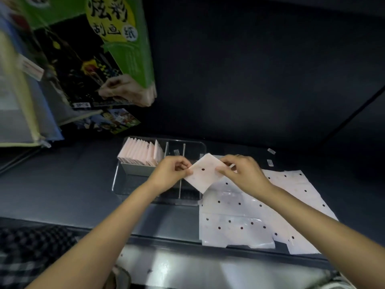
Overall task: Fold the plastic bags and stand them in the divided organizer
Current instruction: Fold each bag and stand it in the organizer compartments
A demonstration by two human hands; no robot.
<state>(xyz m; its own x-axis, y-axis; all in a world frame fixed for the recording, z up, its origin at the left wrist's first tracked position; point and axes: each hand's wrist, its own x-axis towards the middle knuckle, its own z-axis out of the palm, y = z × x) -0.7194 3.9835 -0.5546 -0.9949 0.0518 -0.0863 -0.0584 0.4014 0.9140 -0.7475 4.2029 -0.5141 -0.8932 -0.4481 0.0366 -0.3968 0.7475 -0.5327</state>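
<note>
A folded pale pink plastic bag (205,174) with a black dot hangs as a small tilted square above the right side of the clear divided organizer (119,174). My left hand (170,174) pinches its left corner. My right hand (241,172) pinches its right corner. Several folded bags (140,152) stand in a row in the organizer's far left compartment. A pile of flat dotted bags (250,209) lies on the dark surface to the right of the organizer, under my right forearm.
Green and black printed packages (116,51) hang at the upper left above the organizer. A dark wall stands behind. The surface's front edge (166,240) runs below the organizer. Checked fabric (31,247) lies at the lower left.
</note>
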